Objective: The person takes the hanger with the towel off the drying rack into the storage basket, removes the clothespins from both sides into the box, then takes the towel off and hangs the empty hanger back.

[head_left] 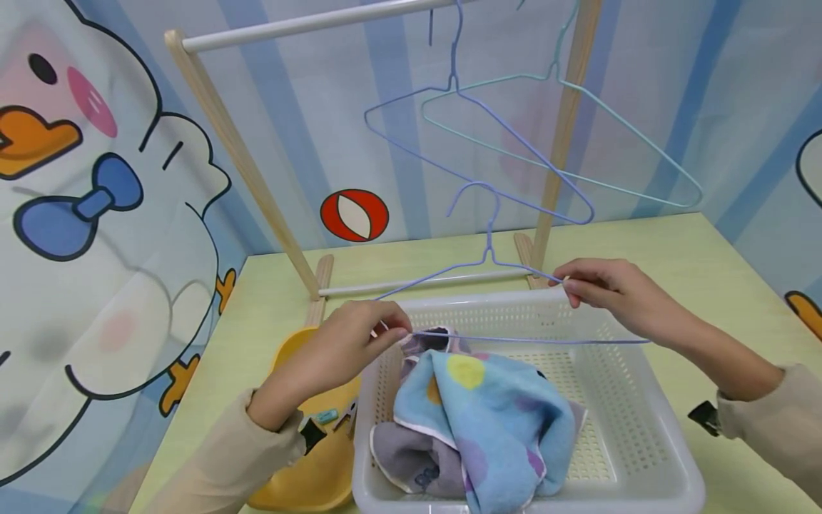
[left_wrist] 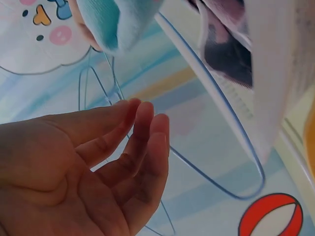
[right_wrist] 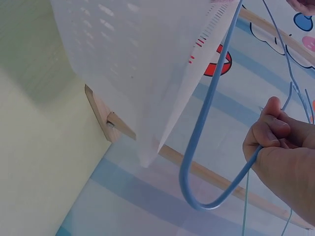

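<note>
A blue wire hanger (head_left: pixel 491 255) is held above the white basket, its hook upward. My right hand (head_left: pixel 606 289) pinches its right shoulder between thumb and fingers; in the right wrist view the same hand (right_wrist: pixel 283 132) curls round the wire near the bent corner. At the hanger's left side is my left hand (head_left: pixel 343 350). In the left wrist view the left hand's fingers (left_wrist: pixel 160 132) are loosely bent, the wire passes behind them, and nothing shows in their grasp. Below lie a light blue patterned cloth (head_left: pixel 494 421), a grey-purple cloth (head_left: pixel 417 457) and a dark-patterned piece (left_wrist: pixel 229 59).
The white perforated basket (head_left: pixel 668 442) stands on a pale table. Left of it, a yellow basin (head_left: pixel 302 485) holds clothespins (head_left: pixel 347 414). Behind rises a rack with a white rail (head_left: pixel 308 25); a blue hanger (head_left: pixel 411 146) and a green hanger (head_left: pixel 632 132) hang there.
</note>
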{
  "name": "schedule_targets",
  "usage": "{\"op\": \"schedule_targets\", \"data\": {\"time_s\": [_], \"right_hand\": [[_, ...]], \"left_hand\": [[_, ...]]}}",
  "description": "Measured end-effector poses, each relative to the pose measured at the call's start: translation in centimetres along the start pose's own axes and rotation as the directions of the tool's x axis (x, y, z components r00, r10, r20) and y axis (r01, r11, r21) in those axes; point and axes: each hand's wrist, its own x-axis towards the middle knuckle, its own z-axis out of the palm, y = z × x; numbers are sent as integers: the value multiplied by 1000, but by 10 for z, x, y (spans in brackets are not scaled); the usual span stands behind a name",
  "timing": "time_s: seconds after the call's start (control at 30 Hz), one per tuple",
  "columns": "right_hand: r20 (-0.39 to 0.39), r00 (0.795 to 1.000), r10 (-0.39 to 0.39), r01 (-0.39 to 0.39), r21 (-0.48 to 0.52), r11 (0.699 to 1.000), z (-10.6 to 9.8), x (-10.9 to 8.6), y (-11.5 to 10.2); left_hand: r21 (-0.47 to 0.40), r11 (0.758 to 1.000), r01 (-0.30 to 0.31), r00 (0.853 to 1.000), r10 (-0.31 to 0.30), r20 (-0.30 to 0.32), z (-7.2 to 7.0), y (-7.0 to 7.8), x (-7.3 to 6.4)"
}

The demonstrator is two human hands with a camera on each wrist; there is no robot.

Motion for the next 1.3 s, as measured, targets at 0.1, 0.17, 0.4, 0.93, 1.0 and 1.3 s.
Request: {"op": "schedule_targets", "data": {"time_s": [0.1, 0.17, 0.4, 0.93, 1.0, 1.3], "right_hand": [[-4, 1000, 6, -6, -7, 1000, -2, -2, 0], [-6, 1000, 6, -6, -9, 1000, -4, -3, -1], [-3, 1000, 8, -8, -15, 1000, -9, -6, -4], [-10, 1000, -28, 27, -32, 999, -19, -11, -4], [-11, 1000, -25, 25, -28, 999, -21, -12, -4], [-12, 1000, -12, 11, -7, 1000, -25, -13, -6]], "left_hand": [[-1, 1000, 20, 998, -20, -54, -6, -12, -2], [-14, 999, 38, 996, -39, -83, -9, -21, -3], [-44, 991, 126, 977, -131, -170, -20, -39, -7], [-154, 960, 235, 835, -281, -474, -48, -96, -6], [-170, 954, 245, 798, -299, -524, -52, -102, -6], [-361, 906, 221, 627, -415, -659, -72, -114, 1]]}}
